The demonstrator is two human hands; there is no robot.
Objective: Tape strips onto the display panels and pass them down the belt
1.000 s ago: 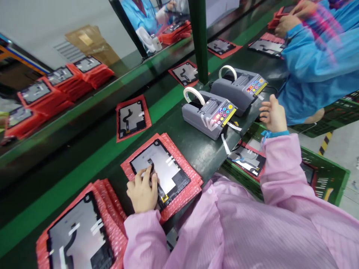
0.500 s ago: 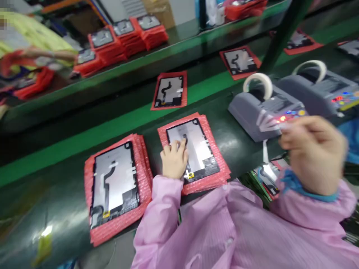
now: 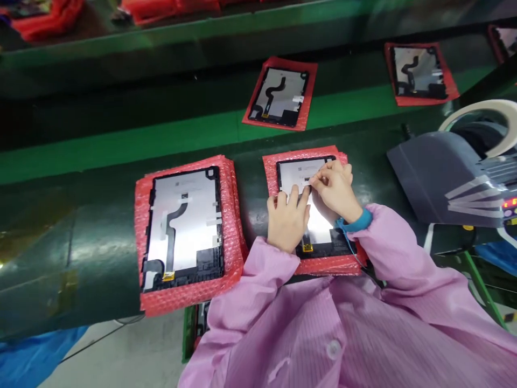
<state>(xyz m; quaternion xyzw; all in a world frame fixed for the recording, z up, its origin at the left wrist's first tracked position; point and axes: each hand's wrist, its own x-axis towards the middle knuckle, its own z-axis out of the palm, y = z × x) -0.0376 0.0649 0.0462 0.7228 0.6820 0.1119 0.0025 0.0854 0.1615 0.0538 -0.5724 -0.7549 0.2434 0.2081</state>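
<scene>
My left hand (image 3: pixel 287 220) lies on the silver back of a display panel (image 3: pixel 319 215), fingers spread and fingertips near its black flex cable. My right hand (image 3: pixel 336 188), with a blue band at the wrist, pinches a small white tape strip (image 3: pixel 307 182) at the cable's upper end, close to my left fingertips. That panel rests on a stack of red bubble wrap (image 3: pixel 272 178). Left of it, a second panel (image 3: pixel 189 215) lies on another red bubble-wrap stack (image 3: pixel 233 215), its cable and orange connector in view.
A grey tape dispenser (image 3: pixel 428 172) with a white roll (image 3: pixel 484 108) and strips stuck on it stands at the right. Further panels on red wrap lie on the green belt (image 3: pixel 161 132) beyond. A raised shelf edge (image 3: pixel 202 32) runs along the back.
My right hand has moved left from beside the dispenser to the panel, with the white tape. My left hand remains on the panel, fingers more spread. The view has shifted right and down.
</scene>
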